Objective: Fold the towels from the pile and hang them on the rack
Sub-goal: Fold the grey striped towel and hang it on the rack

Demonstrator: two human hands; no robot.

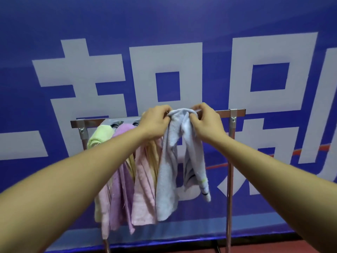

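Note:
A pale blue towel (168, 172) is draped over the top bar of the metal rack (225, 112), hanging down on both sides. My left hand (155, 123) pinches its top fold on the left, and my right hand (206, 121) pinches it on the right, both at bar height. Left of it hang a pink towel (143, 194), a purple towel (121, 181) and a light green towel (99, 136). A yellowish towel (153, 157) shows between the pink and blue ones. The pile of towels is out of view.
A blue banner (164, 24) with large white characters fills the wall right behind the rack. The rack's right upright pole (230, 179) runs down to a reddish floor (255, 248). Bare bar shows to the right of the blue towel.

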